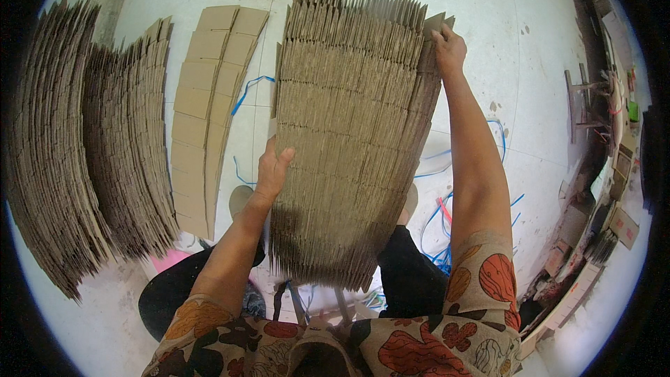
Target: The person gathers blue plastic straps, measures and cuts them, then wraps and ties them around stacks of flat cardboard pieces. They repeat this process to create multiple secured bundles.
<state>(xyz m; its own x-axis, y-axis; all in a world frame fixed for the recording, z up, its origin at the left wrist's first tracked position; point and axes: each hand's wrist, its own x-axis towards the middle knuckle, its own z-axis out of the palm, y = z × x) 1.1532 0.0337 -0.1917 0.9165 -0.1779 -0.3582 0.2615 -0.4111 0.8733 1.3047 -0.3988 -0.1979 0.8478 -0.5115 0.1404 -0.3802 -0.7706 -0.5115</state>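
A long, thick bundle of brown cardboard partitions (349,98), pressed tightly together with their edges upward, lies in front of me between my legs. My left hand (274,171) grips its left side, with the thumb over the edge and the other fingers hidden. At the far right corner, my right hand (450,52) is closed on the bundle's outermost cardboard, where a few pointed ends stick out. Left of the bundle, some flat folded cardboard partitions (209,98) lie on the floor.
Two more bundles, an outer cardboard row (52,146) and an inner cardboard row (129,146), stand at the left. Blue strapping (248,94) lies loose on the pale floor, with more tangled blue strips (441,255) near my right leg. A wooden stool (586,105) and boxes line the right.
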